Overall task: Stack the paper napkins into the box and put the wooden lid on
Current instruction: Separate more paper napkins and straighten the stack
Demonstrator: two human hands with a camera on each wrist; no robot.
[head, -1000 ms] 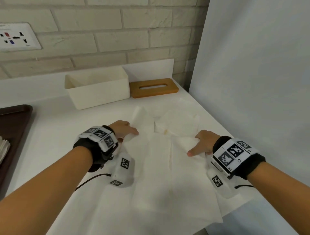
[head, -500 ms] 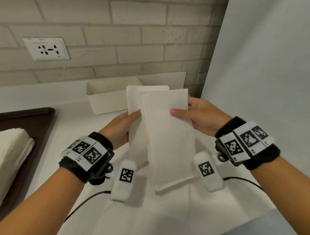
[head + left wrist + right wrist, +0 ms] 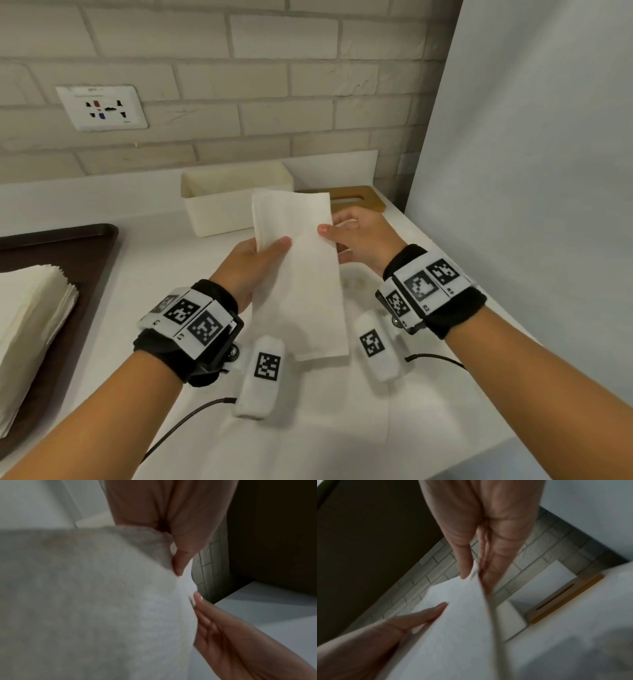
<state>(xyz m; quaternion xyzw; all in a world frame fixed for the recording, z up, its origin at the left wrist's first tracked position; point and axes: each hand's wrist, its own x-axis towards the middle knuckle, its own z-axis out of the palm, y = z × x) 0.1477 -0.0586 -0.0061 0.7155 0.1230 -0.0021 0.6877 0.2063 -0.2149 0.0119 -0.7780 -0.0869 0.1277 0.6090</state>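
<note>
A folded white paper napkin (image 3: pixel 301 274) hangs upright above the counter, held by both hands. My left hand (image 3: pixel 255 257) pinches its left edge, thumb on the front. My right hand (image 3: pixel 356 236) pinches its right edge, thumb tip on the front. The left wrist view shows the napkin (image 3: pixel 102 601) up close, and the right wrist view shows the napkin (image 3: pixel 453 622) pinched between thumb and fingers. The cream box (image 3: pixel 219 202) stands open behind the napkin. The wooden lid (image 3: pixel 363 198) with a slot lies flat to the box's right; the lid (image 3: pixel 565 597) also shows past my right hand.
A dark brown tray (image 3: pixel 68 246) at the left holds a stack of white napkins (image 3: pixel 30 325). More white paper (image 3: pixel 325 411) lies spread on the counter under my wrists. A white panel (image 3: pixel 531 171) walls off the right side. A brick wall with a socket (image 3: pixel 101 108) stands behind.
Both hands lifted a napkin off the counter and raised it. Its two offset layers have come together into one narrow folded strip.
</note>
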